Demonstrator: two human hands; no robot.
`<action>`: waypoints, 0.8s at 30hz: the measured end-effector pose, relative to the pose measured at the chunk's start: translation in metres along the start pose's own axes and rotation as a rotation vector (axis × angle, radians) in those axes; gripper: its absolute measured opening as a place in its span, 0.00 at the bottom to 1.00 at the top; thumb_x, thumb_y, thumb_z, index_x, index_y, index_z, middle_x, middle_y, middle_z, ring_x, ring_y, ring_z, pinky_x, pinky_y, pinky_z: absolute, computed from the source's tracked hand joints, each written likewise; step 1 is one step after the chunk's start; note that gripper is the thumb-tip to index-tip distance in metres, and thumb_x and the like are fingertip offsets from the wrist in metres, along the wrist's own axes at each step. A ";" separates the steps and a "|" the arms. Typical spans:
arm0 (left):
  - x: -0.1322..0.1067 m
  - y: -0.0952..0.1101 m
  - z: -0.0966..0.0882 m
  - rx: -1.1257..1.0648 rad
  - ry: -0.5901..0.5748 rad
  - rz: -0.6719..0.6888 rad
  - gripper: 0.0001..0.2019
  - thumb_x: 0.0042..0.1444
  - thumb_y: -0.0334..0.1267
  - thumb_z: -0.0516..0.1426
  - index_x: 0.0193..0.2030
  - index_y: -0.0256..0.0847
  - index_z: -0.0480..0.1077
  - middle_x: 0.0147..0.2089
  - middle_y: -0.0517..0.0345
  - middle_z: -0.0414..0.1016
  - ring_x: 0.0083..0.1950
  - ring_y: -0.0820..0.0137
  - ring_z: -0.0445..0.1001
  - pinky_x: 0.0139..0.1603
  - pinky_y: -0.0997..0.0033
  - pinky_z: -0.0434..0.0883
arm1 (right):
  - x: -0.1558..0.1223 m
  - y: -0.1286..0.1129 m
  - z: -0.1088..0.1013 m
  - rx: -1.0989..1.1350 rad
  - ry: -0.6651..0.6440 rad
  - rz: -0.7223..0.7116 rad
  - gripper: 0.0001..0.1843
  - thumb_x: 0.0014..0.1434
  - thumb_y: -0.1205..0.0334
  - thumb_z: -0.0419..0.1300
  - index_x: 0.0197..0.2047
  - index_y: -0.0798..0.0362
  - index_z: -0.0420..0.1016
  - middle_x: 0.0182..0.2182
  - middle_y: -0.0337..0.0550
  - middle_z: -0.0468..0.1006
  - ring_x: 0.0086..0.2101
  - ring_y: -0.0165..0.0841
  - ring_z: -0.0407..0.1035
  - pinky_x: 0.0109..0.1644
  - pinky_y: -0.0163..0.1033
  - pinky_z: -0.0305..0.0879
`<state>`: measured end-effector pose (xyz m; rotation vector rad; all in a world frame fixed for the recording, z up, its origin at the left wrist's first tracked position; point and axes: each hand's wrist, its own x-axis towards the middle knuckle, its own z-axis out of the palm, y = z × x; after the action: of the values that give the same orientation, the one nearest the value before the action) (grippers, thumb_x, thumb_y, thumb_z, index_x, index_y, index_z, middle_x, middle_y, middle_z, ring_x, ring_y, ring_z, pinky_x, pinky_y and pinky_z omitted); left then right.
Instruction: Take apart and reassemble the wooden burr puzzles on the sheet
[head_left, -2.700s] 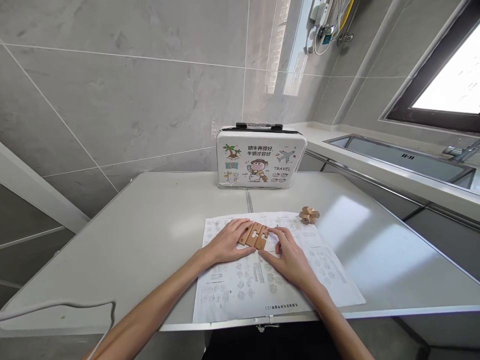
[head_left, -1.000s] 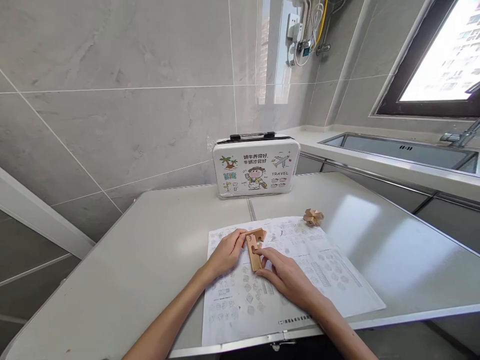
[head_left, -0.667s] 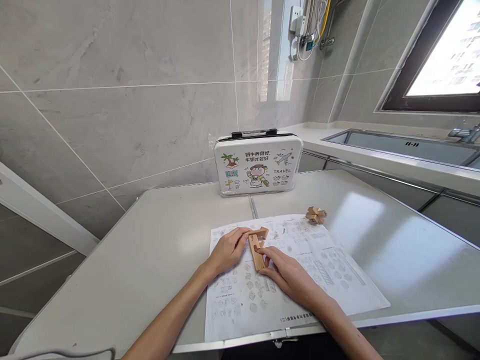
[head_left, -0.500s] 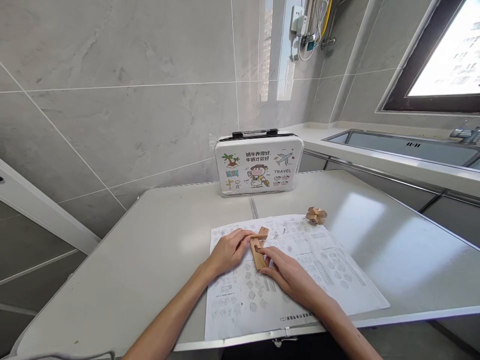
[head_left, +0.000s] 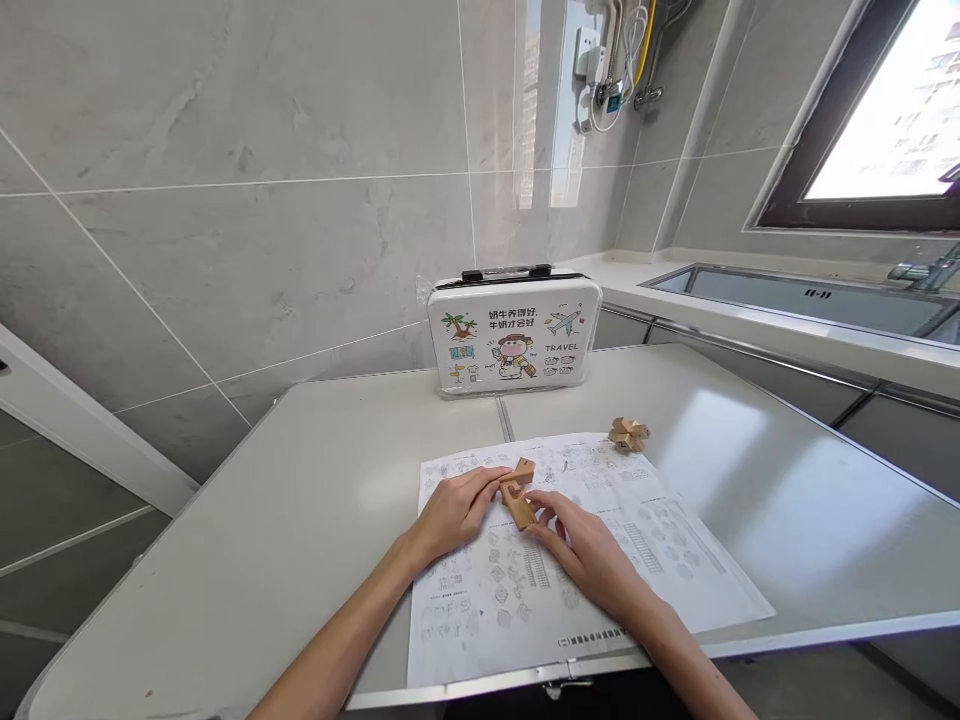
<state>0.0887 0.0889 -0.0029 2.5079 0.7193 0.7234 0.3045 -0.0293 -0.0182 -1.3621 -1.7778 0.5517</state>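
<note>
Two notched wooden puzzle pieces meet at an angle above a printed sheet [head_left: 600, 600]. The long wooden piece [head_left: 517, 512] points toward me and has a dark cut-out near its far end. Across that end lies the other wooden piece [head_left: 525, 468]. My left hand [head_left: 456, 510] pinches the pieces at their far left, fingers closed on them. From the right, my right hand [head_left: 589, 548] grips the near end of the long piece between thumb and fingers. Part of each piece is hidden behind the fingertips. An interlocked wooden puzzle [head_left: 628, 434] sits at the sheet's far right corner.
A white cartoon-printed case [head_left: 516, 335] with a black handle stands upright at the back of the folding table [head_left: 315, 480]. To the right are a counter and a sink [head_left: 787, 292] beneath the window. Grey tiled wall rises behind the table.
My right fingertips have shifted off the cut-out toward the right edge of the long piece, so more of the cut-out shows. My left hand keeps its hold. The view has shifted slightly.
</note>
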 end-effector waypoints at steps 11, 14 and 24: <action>-0.002 0.015 0.013 -0.050 -0.030 0.030 0.18 0.77 0.38 0.46 0.68 0.48 0.65 0.59 0.54 0.81 0.55 0.64 0.82 0.57 0.62 0.78 | 0.000 0.010 0.003 0.071 0.078 -0.029 0.13 0.75 0.58 0.51 0.56 0.46 0.74 0.48 0.45 0.83 0.40 0.38 0.78 0.47 0.45 0.75; -0.003 0.016 0.015 -0.046 -0.007 0.032 0.17 0.77 0.38 0.45 0.67 0.48 0.65 0.56 0.54 0.82 0.52 0.65 0.83 0.55 0.62 0.79 | 0.001 0.008 0.002 0.076 0.106 -0.034 0.13 0.76 0.57 0.50 0.53 0.46 0.75 0.45 0.45 0.83 0.38 0.38 0.78 0.45 0.46 0.76; -0.002 0.015 0.019 0.069 0.140 0.263 0.17 0.74 0.33 0.51 0.66 0.47 0.65 0.57 0.53 0.82 0.54 0.65 0.84 0.53 0.63 0.81 | 0.003 0.001 0.003 0.154 0.148 0.027 0.12 0.73 0.49 0.56 0.48 0.47 0.72 0.42 0.44 0.81 0.34 0.35 0.75 0.33 0.39 0.72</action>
<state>0.1033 0.0713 -0.0104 2.6655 0.4711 0.9884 0.3025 -0.0256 -0.0198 -1.2881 -1.5679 0.5743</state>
